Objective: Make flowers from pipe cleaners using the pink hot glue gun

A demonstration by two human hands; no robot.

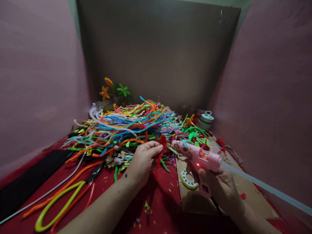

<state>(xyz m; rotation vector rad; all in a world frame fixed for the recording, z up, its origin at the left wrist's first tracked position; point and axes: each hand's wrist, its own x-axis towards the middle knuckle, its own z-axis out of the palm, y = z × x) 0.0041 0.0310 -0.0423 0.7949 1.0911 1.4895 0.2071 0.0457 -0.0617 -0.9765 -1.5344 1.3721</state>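
Our left hand (144, 158) pinches an upright red chenille loop (163, 141); just rightward, our right hand (223, 182) grips a pink plastic glue gun (193, 154).

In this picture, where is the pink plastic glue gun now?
In the head view, the pink plastic glue gun is right of centre, in the person's right hand, its nozzle toward the fuzzy red strip in the left hand.

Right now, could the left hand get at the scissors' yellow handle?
Probably yes, though the left hand would first need to release the red fuzzy strip it pinches; the yellow handle lies uncovered beside the left forearm.
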